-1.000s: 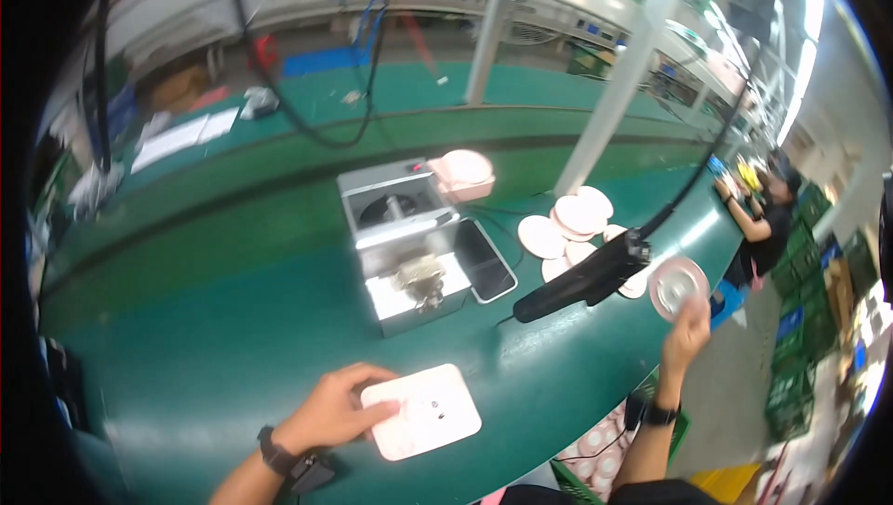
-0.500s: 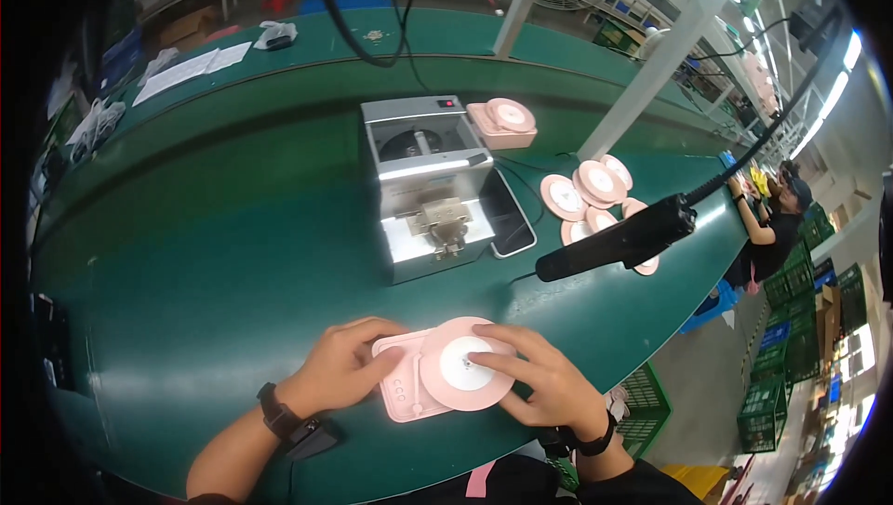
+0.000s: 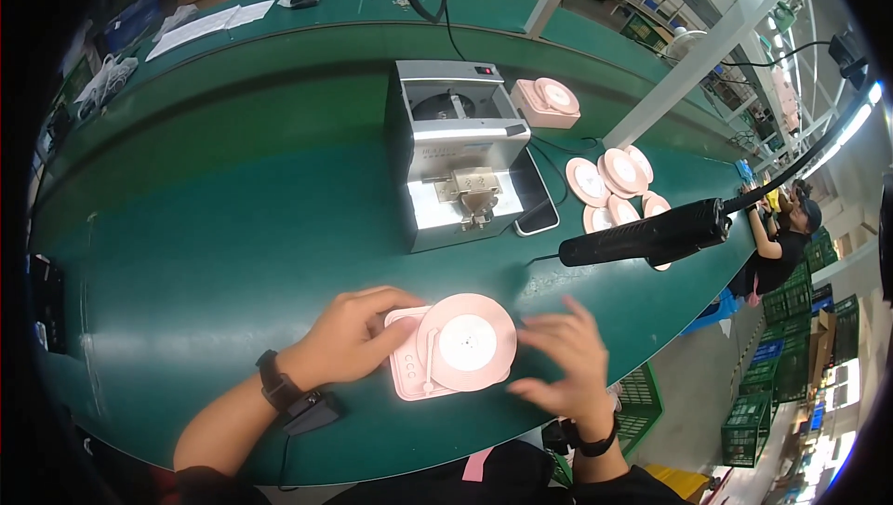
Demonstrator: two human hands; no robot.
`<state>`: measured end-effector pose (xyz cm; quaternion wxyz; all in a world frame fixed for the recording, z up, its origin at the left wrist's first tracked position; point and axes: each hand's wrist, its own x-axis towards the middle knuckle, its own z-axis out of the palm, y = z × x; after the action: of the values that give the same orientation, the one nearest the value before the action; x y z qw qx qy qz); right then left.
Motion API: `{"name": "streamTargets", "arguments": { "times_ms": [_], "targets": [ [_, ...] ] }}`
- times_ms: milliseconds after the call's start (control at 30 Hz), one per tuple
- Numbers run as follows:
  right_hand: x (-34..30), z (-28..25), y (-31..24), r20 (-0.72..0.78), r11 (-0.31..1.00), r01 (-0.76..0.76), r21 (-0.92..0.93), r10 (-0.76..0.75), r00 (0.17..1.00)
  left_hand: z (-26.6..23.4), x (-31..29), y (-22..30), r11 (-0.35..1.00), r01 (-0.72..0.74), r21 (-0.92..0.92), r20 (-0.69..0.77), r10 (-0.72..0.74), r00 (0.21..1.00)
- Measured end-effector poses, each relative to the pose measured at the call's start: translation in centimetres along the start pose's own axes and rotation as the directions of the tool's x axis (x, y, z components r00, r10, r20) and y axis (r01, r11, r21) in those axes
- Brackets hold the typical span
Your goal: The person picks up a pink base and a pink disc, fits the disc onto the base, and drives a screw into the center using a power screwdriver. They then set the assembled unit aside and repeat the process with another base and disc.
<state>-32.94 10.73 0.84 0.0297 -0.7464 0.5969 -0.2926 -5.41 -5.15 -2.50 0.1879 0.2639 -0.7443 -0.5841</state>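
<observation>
Although a flat round pink disc with a white centre [image 3: 467, 342] is already placed on a small rectangular pink plastic body with rounded corners [image 3: 406, 365], it cannot be told whether the disc is fastened. The body is laid on the glossy green tabletop [image 3: 233, 254], near its front edge, and is gripped at its left side by the left hand [image 3: 349, 333], with the thumb on top. The right hand [image 3: 572, 365] is held with its fingers spread just beside the right rim of the disc; nothing is seen gripped in it, and contact cannot be told. The long black stick-shaped power tool [image 3: 646, 235], by which a thin tip is carried, is held by neither hand. Beyond it, a group of similar loose pink discs [image 3: 588, 182] is seen unmounted, while another pink body [image 3: 549, 112], topped by a disc, is placed behind the grey metal box-shaped machine [image 3: 460, 152].
</observation>
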Motion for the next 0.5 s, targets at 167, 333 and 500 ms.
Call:
{"name": "streamTargets", "arguments": {
  "times_ms": [167, 333, 500],
  "targets": [
    [-0.9, -2.5, 3.8, -0.714, 0.939, -0.056, 0.340, 0.296, 0.634, 0.5, 0.4, 0.7, 0.999, -0.011, -0.038, -0.002, 0.011, 1.000],
    [3.2, -2.9, 7.8, -0.561, 0.840, 0.059, 0.539, 0.306, 0.769, 0.5, 0.3, 0.3, 0.997, -0.011, -0.083, -0.036, 0.008, 0.999],
    [6.1, -2.7, 6.7, -0.349, 0.759, 0.059, 0.648, 0.227, 0.909, 0.4, 0.2, 0.9, 0.998, 0.031, -0.061, -0.040, -0.034, 0.999]
  ]
}}
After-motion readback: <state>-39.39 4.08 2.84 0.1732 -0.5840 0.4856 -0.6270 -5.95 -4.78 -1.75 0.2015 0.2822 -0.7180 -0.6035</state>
